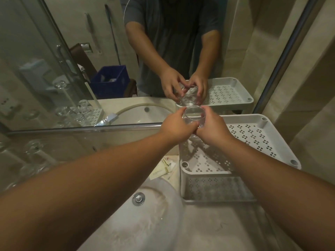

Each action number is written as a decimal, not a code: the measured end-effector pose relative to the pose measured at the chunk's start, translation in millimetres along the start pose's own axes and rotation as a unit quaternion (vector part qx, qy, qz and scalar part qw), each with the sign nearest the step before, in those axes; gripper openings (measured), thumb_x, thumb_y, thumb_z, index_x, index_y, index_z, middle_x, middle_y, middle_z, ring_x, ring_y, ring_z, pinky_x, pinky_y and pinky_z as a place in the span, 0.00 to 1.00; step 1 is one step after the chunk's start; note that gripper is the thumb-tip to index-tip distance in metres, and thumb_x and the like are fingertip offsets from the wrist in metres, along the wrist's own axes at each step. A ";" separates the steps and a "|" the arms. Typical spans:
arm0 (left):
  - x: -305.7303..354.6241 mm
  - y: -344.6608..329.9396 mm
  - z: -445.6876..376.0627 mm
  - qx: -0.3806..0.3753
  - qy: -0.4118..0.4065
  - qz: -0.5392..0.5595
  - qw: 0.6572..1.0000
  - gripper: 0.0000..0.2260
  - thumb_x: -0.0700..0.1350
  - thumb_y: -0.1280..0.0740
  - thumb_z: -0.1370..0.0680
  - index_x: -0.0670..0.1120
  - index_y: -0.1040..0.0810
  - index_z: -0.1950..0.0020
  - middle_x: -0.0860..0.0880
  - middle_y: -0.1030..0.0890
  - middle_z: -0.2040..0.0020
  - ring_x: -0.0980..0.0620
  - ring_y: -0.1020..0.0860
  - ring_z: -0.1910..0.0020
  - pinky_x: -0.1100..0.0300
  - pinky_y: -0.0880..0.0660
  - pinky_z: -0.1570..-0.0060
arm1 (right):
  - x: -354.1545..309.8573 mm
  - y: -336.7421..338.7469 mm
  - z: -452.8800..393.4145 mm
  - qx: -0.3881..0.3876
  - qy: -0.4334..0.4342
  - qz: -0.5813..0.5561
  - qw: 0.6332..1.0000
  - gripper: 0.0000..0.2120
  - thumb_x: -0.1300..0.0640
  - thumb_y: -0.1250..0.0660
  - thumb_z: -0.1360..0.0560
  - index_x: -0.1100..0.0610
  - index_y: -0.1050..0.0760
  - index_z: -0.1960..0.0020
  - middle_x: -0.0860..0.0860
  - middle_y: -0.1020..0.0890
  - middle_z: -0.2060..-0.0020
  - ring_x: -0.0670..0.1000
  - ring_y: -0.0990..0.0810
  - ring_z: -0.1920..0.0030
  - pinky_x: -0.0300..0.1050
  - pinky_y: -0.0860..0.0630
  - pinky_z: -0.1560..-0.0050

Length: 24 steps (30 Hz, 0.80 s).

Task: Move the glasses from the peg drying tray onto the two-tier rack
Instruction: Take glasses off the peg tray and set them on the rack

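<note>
A clear drinking glass (194, 115) is held mouth-up between both my hands, over the far left corner of the top tier of the white two-tier rack (253, 136). My left hand (176, 127) grips its left side and my right hand (212, 127) grips its right side, thumbs meeting in front. Whether the glass base touches the tier is hidden by my hands. The perforated top tier holds nothing else, and the lower tier (217, 189) looks bare. At the far left, blurred glasses (34, 147) stand upside down on the pegs of the drying tray.
A round washbasin (154, 223) with a metal drain (138, 198) sits between the peg tray and the rack. Small paper sachets (166, 167) lie on the counter by the rack's left edge. A wall mirror (108, 51) directly behind reflects the whole scene.
</note>
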State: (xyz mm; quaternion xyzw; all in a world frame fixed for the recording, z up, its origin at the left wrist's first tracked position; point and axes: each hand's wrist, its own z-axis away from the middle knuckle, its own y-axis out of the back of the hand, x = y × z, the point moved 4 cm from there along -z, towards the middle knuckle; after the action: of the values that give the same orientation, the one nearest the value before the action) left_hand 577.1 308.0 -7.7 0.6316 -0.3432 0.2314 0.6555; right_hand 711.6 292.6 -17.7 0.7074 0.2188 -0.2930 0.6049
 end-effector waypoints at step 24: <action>-73.2 139.2 83.6 0.076 -0.008 0.128 0.989 0.29 0.47 0.29 0.24 0.58 0.35 0.26 0.51 0.29 0.32 0.52 0.23 0.45 0.64 0.24 0.54 | -141.9 -2.5 67.6 0.063 0.186 0.094 0.976 0.40 0.43 0.23 0.33 0.47 0.38 0.26 0.48 0.39 0.26 0.52 0.38 0.27 0.50 0.36 0.31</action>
State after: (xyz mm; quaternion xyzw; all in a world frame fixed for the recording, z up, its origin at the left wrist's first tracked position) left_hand 413.2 248.3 28.3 0.6319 -0.4079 0.3341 0.5681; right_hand 595.9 232.9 70.3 0.8037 0.2413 -0.1112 0.5324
